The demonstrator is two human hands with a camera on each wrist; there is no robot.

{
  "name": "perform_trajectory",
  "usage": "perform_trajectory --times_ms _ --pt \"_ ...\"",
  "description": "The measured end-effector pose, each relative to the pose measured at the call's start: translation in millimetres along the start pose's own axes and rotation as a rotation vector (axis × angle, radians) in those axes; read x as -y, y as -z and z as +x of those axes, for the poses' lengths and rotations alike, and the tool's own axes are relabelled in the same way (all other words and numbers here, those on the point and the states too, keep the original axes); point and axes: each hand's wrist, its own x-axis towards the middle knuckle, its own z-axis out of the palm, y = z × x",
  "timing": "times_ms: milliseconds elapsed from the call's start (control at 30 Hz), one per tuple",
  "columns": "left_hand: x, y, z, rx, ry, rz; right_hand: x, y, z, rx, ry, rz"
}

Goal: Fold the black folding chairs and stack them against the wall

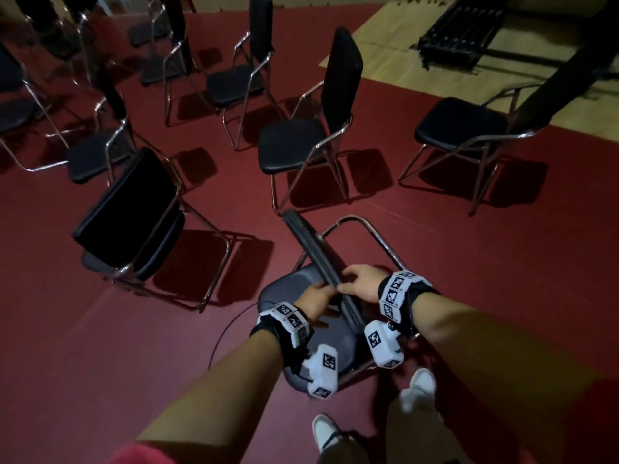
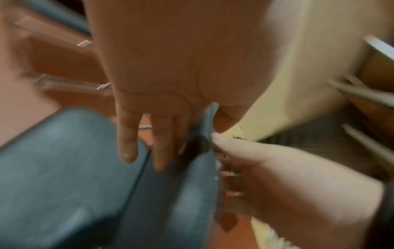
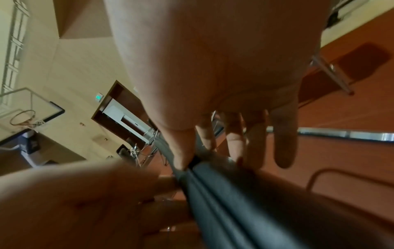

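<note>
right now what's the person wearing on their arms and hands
Both forearms and hands are bare. Each wrist has a black strap carrying white blocks printed with black square markers: left wristband, right wristband. A white marker-printed box hangs under each wrist. A thin black cable trails left.

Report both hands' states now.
Left hand: grips the chair backrest top edge.
Right hand: pinches the same edge.

Left wrist view is basically all motion smear, so how the left hand (image 2: 170,80) actually sits on the chair back (image 2: 204,128) is anyone's guess. Beyond that chair, the far chairs (image 1: 43,31) get chopped off by the top edge and go murky. The dark rack (image 1: 459,28) further right is too dim to make out.
</note>
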Motion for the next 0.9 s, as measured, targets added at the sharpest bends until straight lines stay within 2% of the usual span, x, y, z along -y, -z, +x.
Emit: perform_trajectory --times_ms 100,200,300,433,667,900 --pt "31 14 -1 -0.102 0.044 -0.051 10 -37 4 0.078 -0.009 0.033" --pt "80 32 0 -0.185 0.09 -0.114 14 -73 10 0.144 -0.029 -0.009" --pt "140 54 9 -0.258 0.102 -0.295 20 -112 25 0.198 -0.045 -0.084" --pt "201 75 13 -0.348 0.141 -0.352 17 -168 44 0.258 -0.061 -0.154" --pt "288 88 49 -0.55 0.174 -0.514 -26 -250 92 0.351 -0.152 -0.142" --pt "359 94 90 -0.602 0.25 -0.539 -59 -303 140 0.373 -0.232 -0.181"
